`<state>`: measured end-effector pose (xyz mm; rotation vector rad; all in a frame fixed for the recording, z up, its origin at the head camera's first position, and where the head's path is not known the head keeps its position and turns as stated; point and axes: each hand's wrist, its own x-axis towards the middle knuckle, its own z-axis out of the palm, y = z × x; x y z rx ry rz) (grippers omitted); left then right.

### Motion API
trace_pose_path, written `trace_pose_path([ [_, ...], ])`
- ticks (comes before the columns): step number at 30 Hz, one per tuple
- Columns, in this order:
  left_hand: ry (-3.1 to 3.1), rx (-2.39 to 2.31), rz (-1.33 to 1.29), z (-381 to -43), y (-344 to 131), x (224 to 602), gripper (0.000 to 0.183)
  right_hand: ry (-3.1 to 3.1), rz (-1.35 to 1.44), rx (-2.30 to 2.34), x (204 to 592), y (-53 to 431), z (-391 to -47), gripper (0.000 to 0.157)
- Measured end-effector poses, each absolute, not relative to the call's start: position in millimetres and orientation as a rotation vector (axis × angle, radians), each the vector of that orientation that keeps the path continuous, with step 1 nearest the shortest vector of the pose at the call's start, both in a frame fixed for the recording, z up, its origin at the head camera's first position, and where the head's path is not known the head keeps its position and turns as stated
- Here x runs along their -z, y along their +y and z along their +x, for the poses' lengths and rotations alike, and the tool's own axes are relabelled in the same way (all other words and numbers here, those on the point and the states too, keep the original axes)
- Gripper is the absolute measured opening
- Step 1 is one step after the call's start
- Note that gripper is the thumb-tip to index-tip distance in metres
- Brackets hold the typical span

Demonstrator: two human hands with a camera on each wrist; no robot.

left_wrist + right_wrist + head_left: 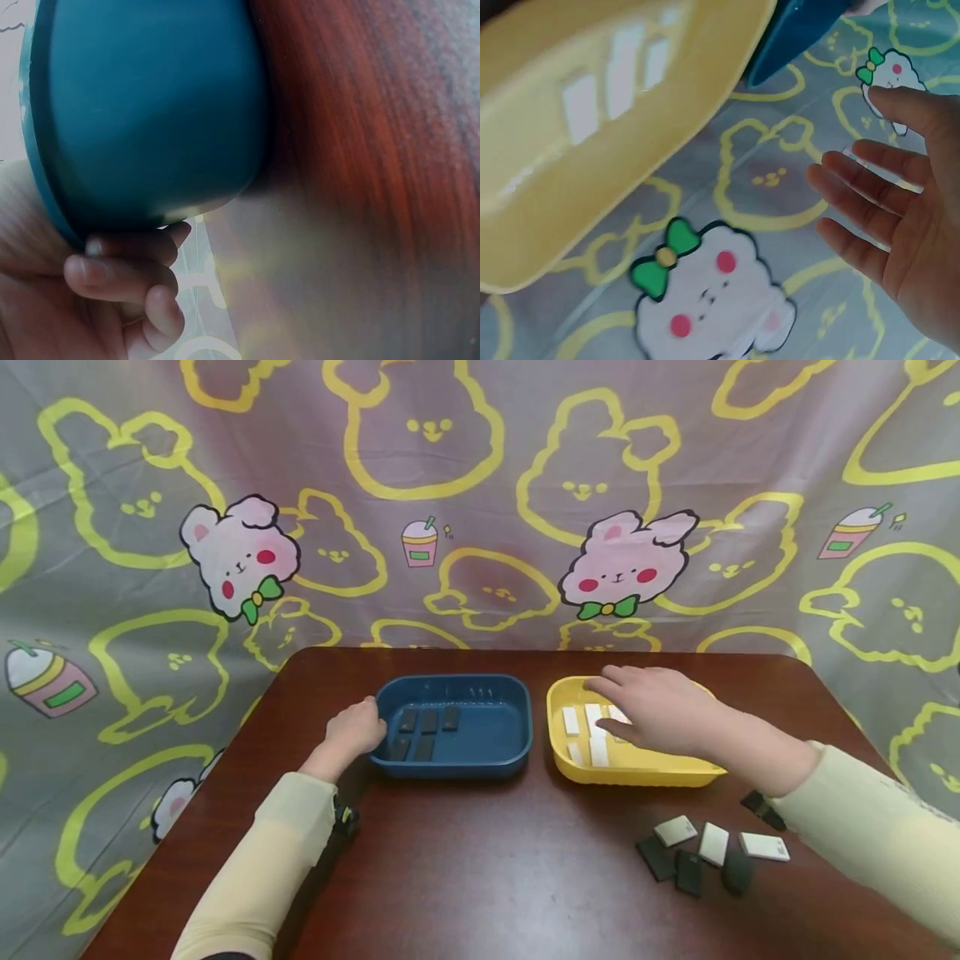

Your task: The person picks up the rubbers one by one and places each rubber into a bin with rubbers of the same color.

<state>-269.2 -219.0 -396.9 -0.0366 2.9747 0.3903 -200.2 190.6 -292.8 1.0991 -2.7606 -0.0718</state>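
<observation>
**Left hand (356,727) gripping a blue tray (483,745), right hand (662,706) spread above a yellow tray (637,774)**

Nearest the viewer, on a glossy red-brown table (465,868), a loose cluster lies at the right, below the yellow tray and beside the right forearm. It mixes three loose white pieces (714,843) with at least three loose dark pieces (687,872), all small, flat and rectangular, some touching or overlapping.

Further back, the two trays stand side by side with a narrow gap between them. The left hand's fingers are curled at the left end of the blue tray, holding its rim. Inside, towards the left, five dark pieces (428,721) lie in two rows. The right hand's fingers are extended and apart, with nothing in them; it partly covers the yellow tray, where at least five white pieces (571,721) show. More could be hidden behind the hand.

The work looks like sorting by colour, seemingly well past halfway: each tray holds one colour, and the loose cluster appears to be what is left.

Beyond the table hangs a cloth (465,518) printed with yellow-outlined animals, pink rabbit faces and drink cups.
</observation>
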Motion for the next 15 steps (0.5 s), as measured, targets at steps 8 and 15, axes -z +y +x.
trace_pose_path([
  [8, 2.972, -0.367, -0.033, -268, -220, 395, 0.048, -2.753, 0.932, -0.022, 315, 240, -155, 0.035],
  [15, 2.975, -0.368, -0.035, -270, -218, 397, 0.046, -2.982, 0.596, -0.134, 345, 285, -120, 0.024],
])
